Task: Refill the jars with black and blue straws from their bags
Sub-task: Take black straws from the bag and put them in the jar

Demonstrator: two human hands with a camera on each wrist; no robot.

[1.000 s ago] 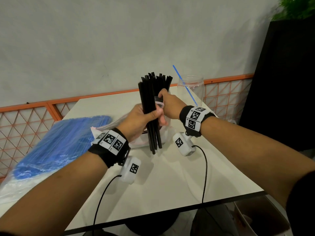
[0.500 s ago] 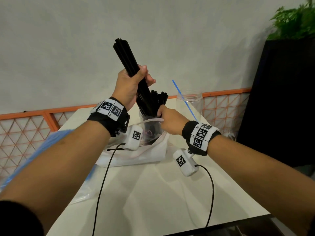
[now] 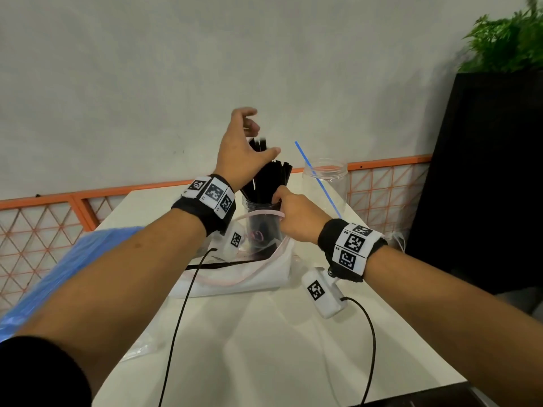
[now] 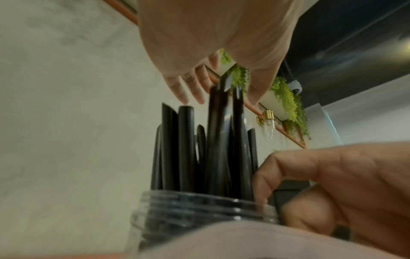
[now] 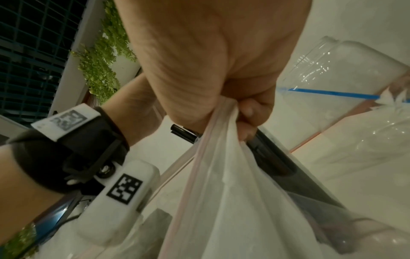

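Note:
A clear jar (image 3: 261, 227) stands inside the mouth of a clear zip bag (image 3: 252, 277) on the white table, packed with upright black straws (image 3: 270, 180). My left hand (image 3: 258, 133) hovers open just above the straw tops and holds nothing. In the left wrist view its fingers (image 4: 188, 87) spread over the black straws (image 4: 184, 149) and the jar (image 4: 199, 206). My right hand (image 3: 282, 201) is at the jar's rim, where it pinches the bag's edge. The right wrist view shows my right hand (image 5: 241, 115) gripping the bag (image 5: 233, 175).
A second clear jar (image 3: 329, 186) with one blue straw (image 3: 317, 177) stands behind, to the right. A bag of blue straws (image 3: 67, 265) lies at the table's left. An orange lattice rail (image 3: 382, 183) runs behind, and a black planter (image 3: 484, 171) stands on the right. Wrist cables trail over the table.
My left hand held a bundle of black straws high, brought it down into the jar and let go; it is now open above them. The right hand stayed at the rim.

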